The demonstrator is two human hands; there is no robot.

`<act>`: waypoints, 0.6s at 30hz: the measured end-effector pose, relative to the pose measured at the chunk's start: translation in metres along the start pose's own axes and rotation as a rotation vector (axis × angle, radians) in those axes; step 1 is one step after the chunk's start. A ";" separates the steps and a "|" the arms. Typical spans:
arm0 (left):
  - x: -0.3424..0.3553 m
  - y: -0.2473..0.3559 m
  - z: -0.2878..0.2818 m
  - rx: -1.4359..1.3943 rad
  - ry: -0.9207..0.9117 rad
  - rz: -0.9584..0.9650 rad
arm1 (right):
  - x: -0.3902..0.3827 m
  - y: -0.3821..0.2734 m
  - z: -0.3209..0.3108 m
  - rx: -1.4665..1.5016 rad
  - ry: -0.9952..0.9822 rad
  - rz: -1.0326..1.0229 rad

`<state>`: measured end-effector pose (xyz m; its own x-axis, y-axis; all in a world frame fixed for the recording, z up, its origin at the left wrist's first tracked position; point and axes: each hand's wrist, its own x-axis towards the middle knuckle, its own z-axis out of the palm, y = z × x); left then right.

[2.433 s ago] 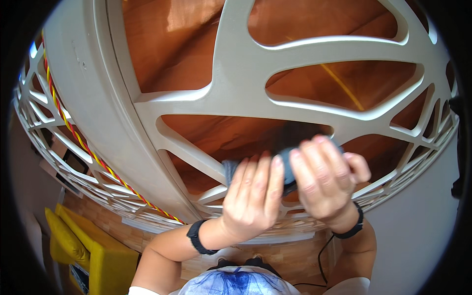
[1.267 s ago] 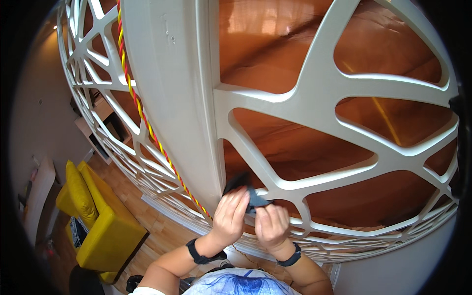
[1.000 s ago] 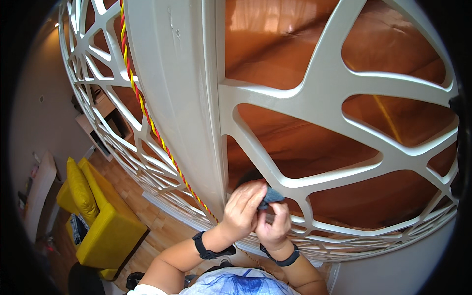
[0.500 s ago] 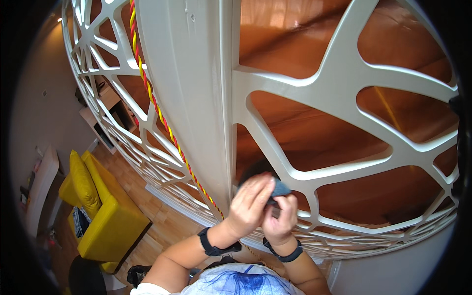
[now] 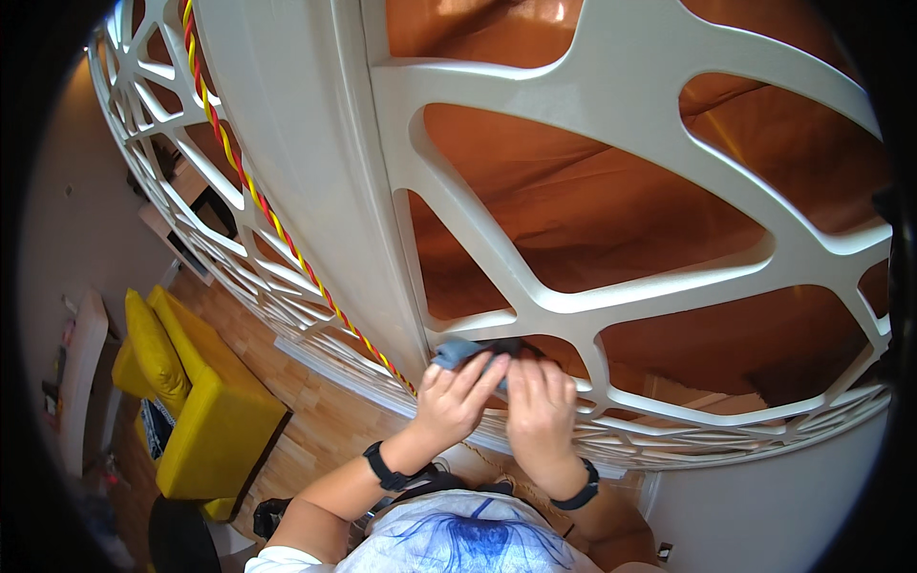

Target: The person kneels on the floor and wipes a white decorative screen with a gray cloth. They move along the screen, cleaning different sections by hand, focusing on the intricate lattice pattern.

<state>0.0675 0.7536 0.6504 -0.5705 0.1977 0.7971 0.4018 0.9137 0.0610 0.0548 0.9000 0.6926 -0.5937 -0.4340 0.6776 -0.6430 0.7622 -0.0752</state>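
A bunched blue-grey cloth (image 5: 456, 352), darker toward its right end, is at the lower part of a white lattice panel (image 5: 564, 304). My left hand (image 5: 447, 405) is closed on the cloth's left part, its fingers curled over it. Beside it, my right hand (image 5: 540, 411) has its fingers bent over the dark right end. The fingertips are partly hidden and a little blurred. Both hands are near the panel's bars, close to the foot of the white post (image 5: 315, 143); whether the cloth touches them I cannot tell.
A twisted red and yellow cord (image 5: 277, 229) runs down along the post. Brown sheeting (image 5: 583, 210) hangs behind the openings. To the left stand a yellow armchair (image 5: 215, 411) on the wooden floor (image 5: 315, 444) and a pale shelf (image 5: 84, 363).
My hands have moved apart from their tight overlap. The cloth has shifted left and is spread between both hands. The panel and post sit further left and higher in view.
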 end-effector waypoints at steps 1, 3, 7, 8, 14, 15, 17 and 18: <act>0.001 0.008 0.004 -0.058 -0.069 -0.006 | -0.007 0.005 -0.007 -0.062 -0.011 0.001; 0.006 0.024 0.012 -0.140 -0.109 0.021 | -0.019 0.015 -0.019 -0.114 -0.005 0.018; 0.010 0.026 0.012 -0.122 -0.076 0.079 | -0.022 0.016 -0.020 -0.100 0.026 0.050; 0.009 0.017 0.010 -0.110 -0.045 0.061 | -0.019 0.012 -0.015 -0.087 0.061 0.052; -0.001 -0.009 0.007 0.105 0.001 0.007 | -0.007 0.000 0.013 0.023 0.082 0.000; 0.000 -0.002 0.011 0.116 -0.002 -0.020 | -0.011 0.004 0.008 0.030 0.083 0.002; 0.003 0.015 0.021 0.007 0.029 0.012 | -0.022 0.017 -0.007 -0.092 0.098 -0.020; 0.005 0.025 0.025 -0.037 0.011 0.005 | -0.027 0.023 -0.015 -0.145 0.104 -0.032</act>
<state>0.0565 0.7862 0.6405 -0.5606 0.1986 0.8039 0.4315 0.8987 0.0788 0.0636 0.9365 0.6839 -0.5155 -0.4129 0.7508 -0.5798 0.8133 0.0491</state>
